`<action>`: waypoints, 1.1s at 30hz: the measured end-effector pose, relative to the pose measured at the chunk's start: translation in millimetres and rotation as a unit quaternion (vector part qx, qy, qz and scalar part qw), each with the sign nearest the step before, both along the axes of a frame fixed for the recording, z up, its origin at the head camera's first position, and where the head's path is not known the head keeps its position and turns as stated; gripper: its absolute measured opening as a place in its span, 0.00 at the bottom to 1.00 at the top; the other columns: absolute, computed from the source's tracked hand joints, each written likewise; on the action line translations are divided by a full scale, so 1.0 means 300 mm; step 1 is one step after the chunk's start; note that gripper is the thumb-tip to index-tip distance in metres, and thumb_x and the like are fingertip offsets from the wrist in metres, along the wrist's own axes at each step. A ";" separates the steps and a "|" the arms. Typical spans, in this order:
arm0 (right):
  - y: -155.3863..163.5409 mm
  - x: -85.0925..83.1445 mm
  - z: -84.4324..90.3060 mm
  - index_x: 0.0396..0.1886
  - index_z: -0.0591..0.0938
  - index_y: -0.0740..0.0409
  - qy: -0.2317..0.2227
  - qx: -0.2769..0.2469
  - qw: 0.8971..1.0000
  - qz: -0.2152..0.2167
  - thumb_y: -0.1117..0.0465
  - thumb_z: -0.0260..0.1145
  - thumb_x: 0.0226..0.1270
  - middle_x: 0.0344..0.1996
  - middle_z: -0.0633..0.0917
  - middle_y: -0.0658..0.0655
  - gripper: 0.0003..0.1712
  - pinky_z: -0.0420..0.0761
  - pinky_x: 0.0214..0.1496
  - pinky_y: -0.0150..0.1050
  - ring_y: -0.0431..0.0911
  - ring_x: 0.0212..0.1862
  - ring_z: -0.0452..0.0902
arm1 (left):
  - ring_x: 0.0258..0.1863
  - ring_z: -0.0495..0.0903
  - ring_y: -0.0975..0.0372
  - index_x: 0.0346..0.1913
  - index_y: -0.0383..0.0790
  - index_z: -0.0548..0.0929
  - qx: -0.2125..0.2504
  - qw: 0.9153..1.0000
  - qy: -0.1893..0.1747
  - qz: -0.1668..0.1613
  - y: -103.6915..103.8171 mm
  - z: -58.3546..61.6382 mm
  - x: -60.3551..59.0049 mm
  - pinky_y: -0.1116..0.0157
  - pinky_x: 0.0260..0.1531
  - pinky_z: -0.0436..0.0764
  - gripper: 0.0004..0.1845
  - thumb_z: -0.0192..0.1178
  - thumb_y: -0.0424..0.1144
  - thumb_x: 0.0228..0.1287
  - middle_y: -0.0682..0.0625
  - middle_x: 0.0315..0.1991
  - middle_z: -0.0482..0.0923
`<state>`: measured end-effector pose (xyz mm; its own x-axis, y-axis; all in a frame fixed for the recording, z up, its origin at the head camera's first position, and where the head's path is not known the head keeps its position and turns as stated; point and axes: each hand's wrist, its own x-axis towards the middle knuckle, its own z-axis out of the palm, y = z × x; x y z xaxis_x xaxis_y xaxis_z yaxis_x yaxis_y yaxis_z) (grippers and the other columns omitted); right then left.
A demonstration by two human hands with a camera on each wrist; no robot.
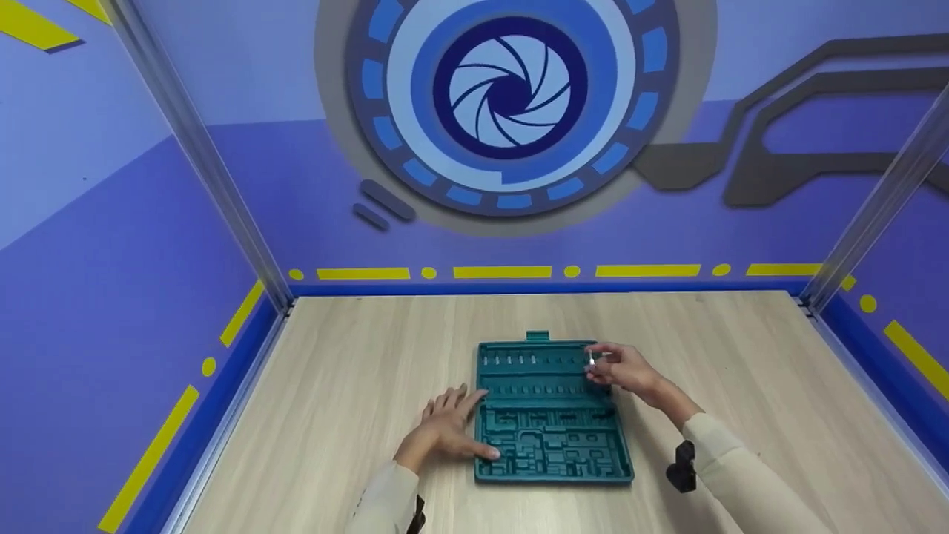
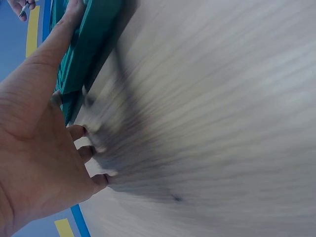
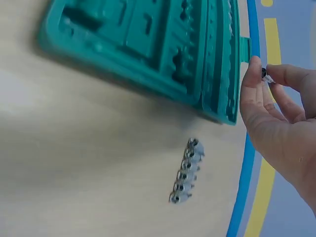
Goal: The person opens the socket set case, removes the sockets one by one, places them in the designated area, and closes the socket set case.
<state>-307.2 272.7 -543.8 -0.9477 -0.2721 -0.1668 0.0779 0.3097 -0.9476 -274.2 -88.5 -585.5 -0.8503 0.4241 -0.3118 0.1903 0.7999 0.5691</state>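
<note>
No legible text, label, brand or number in any view. Back wall: printed graphics only, namely aperture emblem, yellow dash-and-dot stripe, grey angular bands; no lettering. Teal tool tray: moulded recesses, no readable marking in head view; right wrist view shows same tray bare of print. Row of small metal bits on tabletop: no markings discernible, too small. Left wrist view blurred; nothing readable.
</note>
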 end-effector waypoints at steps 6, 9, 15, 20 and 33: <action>0.070 0.012 -0.003 0.71 0.66 0.75 0.011 0.032 0.999 -0.015 0.68 0.55 0.77 0.51 0.83 0.71 0.27 0.86 0.54 0.41 0.50 0.49 0.85 | 0.82 0.43 0.41 0.82 0.53 0.53 -0.006 1.000 0.003 -0.005 0.008 0.006 0.009 0.35 0.78 0.43 0.64 0.74 0.71 0.45 0.39 0.83 0.44; 0.107 0.020 0.001 0.71 0.67 0.74 0.017 0.054 0.998 -0.025 0.69 0.54 0.76 0.54 0.83 0.74 0.27 0.85 0.58 0.49 0.56 0.53 0.84 | 0.82 0.43 0.40 0.82 0.52 0.52 -0.004 1.000 0.005 -0.008 0.011 0.006 0.012 0.35 0.77 0.43 0.64 0.74 0.70 0.46 0.39 0.83 0.44; 0.191 0.031 0.011 0.70 0.68 0.73 0.012 0.090 0.996 -0.027 0.65 0.56 0.77 0.54 0.84 0.71 0.27 0.84 0.55 0.46 0.52 0.52 0.84 | 0.82 0.40 0.40 0.82 0.55 0.52 0.030 0.999 0.007 -0.010 0.009 -0.018 0.002 0.35 0.77 0.39 0.65 0.73 0.73 0.44 0.39 0.83 0.43; 0.244 0.048 0.000 0.71 0.68 0.73 0.002 0.094 0.995 -0.031 0.64 0.57 0.77 0.54 0.85 0.70 0.28 0.84 0.53 0.44 0.49 0.50 0.83 | 0.81 0.42 0.37 0.81 0.48 0.56 0.100 0.994 0.035 0.003 0.000 -0.013 0.006 0.31 0.75 0.41 0.62 0.74 0.68 0.47 0.34 0.82 0.45; 0.356 0.090 -0.014 0.71 0.66 0.76 0.000 0.105 0.994 -0.036 0.63 0.57 0.79 0.55 0.84 0.72 0.29 0.85 0.52 0.39 0.52 0.52 0.86 | 0.39 0.68 0.55 0.71 0.27 0.69 0.247 0.966 0.055 0.051 0.033 -0.031 0.004 0.67 0.37 0.69 0.43 0.78 0.34 0.54 0.38 0.46 0.70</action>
<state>-280.3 379.6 -548.1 -0.9635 -0.1622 -0.2128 0.1074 0.4943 -0.8627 -273.1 -78.7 -594.8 -0.9121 0.4100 0.0020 0.2055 0.4529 0.8676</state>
